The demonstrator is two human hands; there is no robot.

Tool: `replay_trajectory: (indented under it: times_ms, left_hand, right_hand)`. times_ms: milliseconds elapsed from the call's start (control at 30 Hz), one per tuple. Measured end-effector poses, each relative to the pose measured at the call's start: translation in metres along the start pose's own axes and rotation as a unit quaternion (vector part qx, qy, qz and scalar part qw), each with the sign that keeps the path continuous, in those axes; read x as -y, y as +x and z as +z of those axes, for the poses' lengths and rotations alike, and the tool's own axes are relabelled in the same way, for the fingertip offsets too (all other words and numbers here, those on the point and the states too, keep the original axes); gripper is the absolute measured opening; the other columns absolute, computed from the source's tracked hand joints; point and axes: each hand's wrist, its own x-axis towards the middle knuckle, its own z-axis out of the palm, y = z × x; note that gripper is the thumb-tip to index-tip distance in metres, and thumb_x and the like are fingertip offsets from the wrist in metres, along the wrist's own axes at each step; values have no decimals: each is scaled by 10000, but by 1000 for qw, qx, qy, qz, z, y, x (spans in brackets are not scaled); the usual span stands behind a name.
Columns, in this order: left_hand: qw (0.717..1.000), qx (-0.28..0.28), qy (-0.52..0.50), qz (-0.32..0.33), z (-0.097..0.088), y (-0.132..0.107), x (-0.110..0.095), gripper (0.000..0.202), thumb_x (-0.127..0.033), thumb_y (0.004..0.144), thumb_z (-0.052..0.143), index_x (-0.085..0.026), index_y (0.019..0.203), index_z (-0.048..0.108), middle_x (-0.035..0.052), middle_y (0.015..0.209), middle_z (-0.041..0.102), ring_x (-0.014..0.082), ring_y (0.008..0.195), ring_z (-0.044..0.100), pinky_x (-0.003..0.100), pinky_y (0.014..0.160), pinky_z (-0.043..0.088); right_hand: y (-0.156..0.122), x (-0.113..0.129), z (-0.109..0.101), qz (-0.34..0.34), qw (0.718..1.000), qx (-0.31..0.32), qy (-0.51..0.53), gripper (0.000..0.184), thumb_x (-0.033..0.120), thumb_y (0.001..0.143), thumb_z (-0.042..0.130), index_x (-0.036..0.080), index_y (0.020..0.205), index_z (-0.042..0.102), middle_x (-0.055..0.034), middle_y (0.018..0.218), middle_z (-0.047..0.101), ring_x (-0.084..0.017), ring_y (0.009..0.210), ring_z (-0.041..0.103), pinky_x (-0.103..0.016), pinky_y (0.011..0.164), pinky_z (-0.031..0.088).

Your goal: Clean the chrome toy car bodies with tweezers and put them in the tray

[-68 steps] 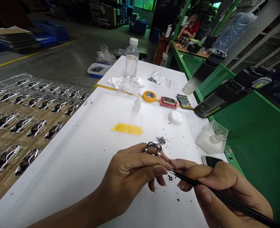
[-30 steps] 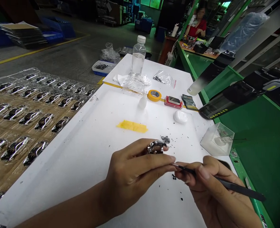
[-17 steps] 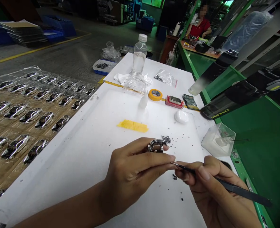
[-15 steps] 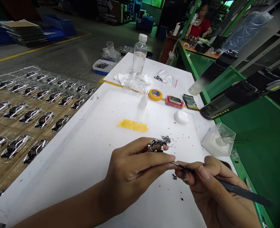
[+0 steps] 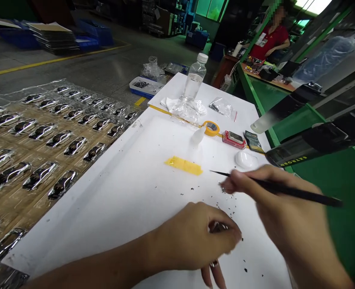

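Observation:
My left hand (image 5: 192,237) is closed around a small shiny metal part (image 5: 218,227), low over the white table (image 5: 129,208). Most of that part is hidden by my fingers; a glint shows between thumb and forefinger. My right hand (image 5: 288,216), slightly blurred, grips black tweezers (image 5: 294,190). Their thin tip points left, just right of a yellow tape strip (image 5: 184,165) stuck on the table. Tiny dark pieces (image 5: 230,208) lie scattered between and beyond my hands.
Behind the tape stand a small white bottle (image 5: 198,137), a tape roll (image 5: 211,128), a red box (image 5: 234,139) and a tall clear bottle (image 5: 195,78). A white rounded case (image 5: 246,159) sits near my right hand. Trays of shiny parts (image 5: 60,138) lie left. A person (image 5: 269,42) stands far right.
My hands have come apart. The left has moved down and right, turning over the metal part. The right has lifted the tweezers away, up toward the tape strip. My view has shifted left.

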Motion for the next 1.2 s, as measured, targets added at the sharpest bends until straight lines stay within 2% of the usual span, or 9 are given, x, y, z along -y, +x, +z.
replay_trajectory:
  times_ms: [133,267,367,467,567,800,933,1067,1200]
  left_hand:
    - [999,13,39,-34,-2,-3,2,325,-385,891,612,-203,1147,694,17,790,661,78,411,552,168,377,448]
    - [994,-17,110,-5,-6,-4,1,248,-400,889,554,-177,875,664,45,747,691,134,504,614,200,452,462]
    - [991,-41,124,11,-8,-5,-2,258,-405,870,538,-193,743,613,36,679,679,173,572,650,225,501,445]
    - [981,-101,163,27,-7,-5,-2,266,-423,806,581,-203,656,564,28,617,640,183,551,609,234,449,323]
    - [978,-118,174,16,-3,-6,1,256,-442,780,609,-201,695,624,44,601,625,179,487,564,247,418,256]
    - [972,-159,167,44,4,-2,16,308,-481,799,637,-189,785,735,44,573,585,173,457,531,253,415,306]
    - [979,-137,135,71,5,1,21,260,-431,796,639,-195,789,748,51,584,630,168,470,541,242,414,315]
    - [985,-119,117,43,3,-1,15,248,-406,824,620,-196,824,752,68,630,676,183,504,575,252,444,361]
    - [997,-40,66,22,-4,-6,-2,283,-361,884,572,-204,685,697,5,487,526,150,446,495,244,461,363]
  right_hand:
    - [18,4,54,29,992,111,-43,279,426,806,815,197,698,699,-58,756,770,-204,745,725,-293,637,547]
    - [25,-3,78,9,989,130,-69,285,424,826,796,190,700,695,-58,778,765,-208,769,694,-295,616,493]
    - [25,-3,82,4,988,120,-92,282,420,842,781,189,702,699,-54,772,758,-198,745,673,-280,579,463]
    - [24,-4,83,2,988,115,-103,281,424,835,787,194,697,705,-51,765,757,-187,713,666,-262,548,464]
    - [24,-6,83,-3,988,112,-108,289,447,815,801,204,692,707,-53,761,759,-186,691,668,-250,517,473]
    - [24,-9,85,-8,987,104,-121,296,465,805,810,211,691,710,-48,765,760,-171,660,653,-235,497,470]
    - [23,-8,86,-9,987,98,-127,284,450,802,817,208,695,714,-43,766,762,-160,649,638,-236,511,462]
    - [22,-6,86,1,988,99,-117,282,445,792,826,210,682,716,-42,758,761,-154,640,631,-230,493,446]
    - [24,-7,84,28,991,106,-80,272,427,761,855,209,664,725,-48,740,755,-152,617,624,-231,471,437]
